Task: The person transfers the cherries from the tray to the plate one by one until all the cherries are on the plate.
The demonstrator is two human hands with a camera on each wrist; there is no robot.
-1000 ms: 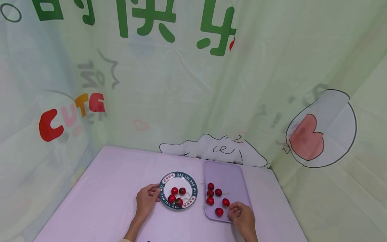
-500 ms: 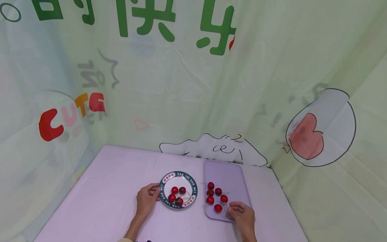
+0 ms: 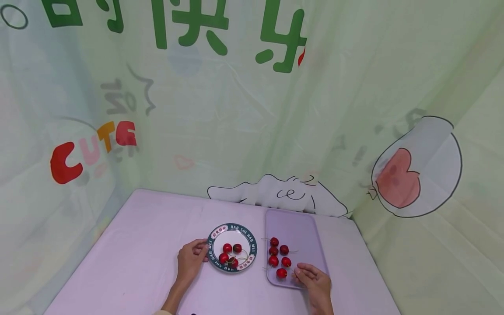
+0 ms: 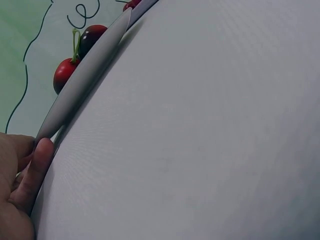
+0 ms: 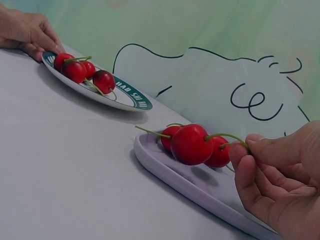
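My left hand [image 3: 191,258] grips the left rim of a white plate [image 3: 220,264] with a dark green lettered border. Several red cherries with green stems [image 3: 227,248] lie on it. In the left wrist view, thumb and finger [image 4: 37,172] pinch the plate's edge. Over the near end of a lilac tray, my right hand [image 3: 313,283] pinches green stem ends between thumb and fingertips. A cherry [image 5: 191,144] hangs from them above the tray, its shadow below. A second cherry [image 3: 286,262] close behind has its stem running towards the same fingers.
Several other cherries [image 3: 273,251] lie along the left side of the lilac tray [image 3: 293,223], some stems poking past its rim. The table has a pale pink cloth [image 3: 157,218]. Printed curtain cloth [image 3: 236,131] rises behind the table and at both sides.
The right hand's two cherries have shifted a little left together, up slightly and then down again in the head view. The left hand and the plate have stayed put.
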